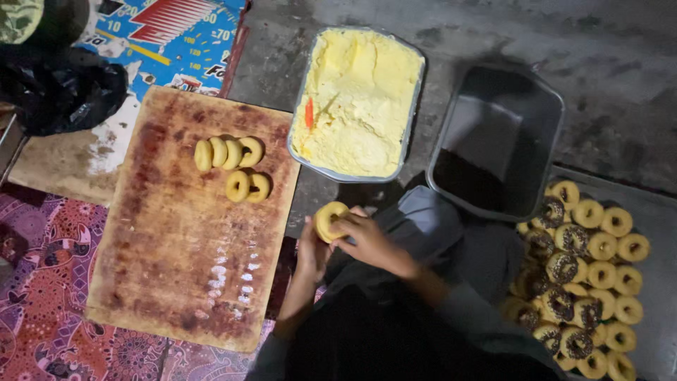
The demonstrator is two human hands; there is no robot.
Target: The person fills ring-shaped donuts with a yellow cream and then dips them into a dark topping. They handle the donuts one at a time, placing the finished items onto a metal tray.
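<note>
Wooden board (185, 233) on the floor carries five finished rings (231, 166). Beside its right edge, the left hand (312, 254) and right hand (367, 243) fingers grasp a yellow dough ring (328, 220); gentle, even pinching should keep its hole round. Tub of dough (360, 99) sits above.

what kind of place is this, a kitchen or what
Likely a home or small-shop food-making spot on the floor: a wooden board with dough rings, a tub of yellow dough, and a tray of finished rings on bare concrete.
</note>
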